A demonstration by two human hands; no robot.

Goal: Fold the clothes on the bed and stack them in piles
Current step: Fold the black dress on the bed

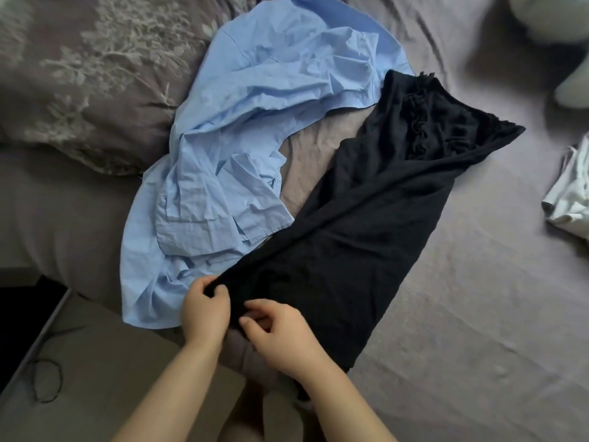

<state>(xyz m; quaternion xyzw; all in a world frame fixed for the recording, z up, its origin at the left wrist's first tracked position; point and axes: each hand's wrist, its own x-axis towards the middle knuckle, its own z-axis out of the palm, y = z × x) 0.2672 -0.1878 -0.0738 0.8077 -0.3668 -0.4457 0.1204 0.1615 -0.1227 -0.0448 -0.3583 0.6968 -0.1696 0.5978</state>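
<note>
Both hands at the black garment's (360,224) near end

Left hand (205,309) pinches its corner; right hand's (280,333) curled fingers touch it, grip unclear; white cloth (570,196) cut off right.

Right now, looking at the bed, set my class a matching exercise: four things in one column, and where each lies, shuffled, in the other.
Things:
1. black garment
2. blue shirt
3. patterned pillow
4. white garment

Places:
A. far left
B. right edge
C. under both hands
D. between pillow and black garment

Pairs: 1-C, 2-D, 3-A, 4-B
</note>
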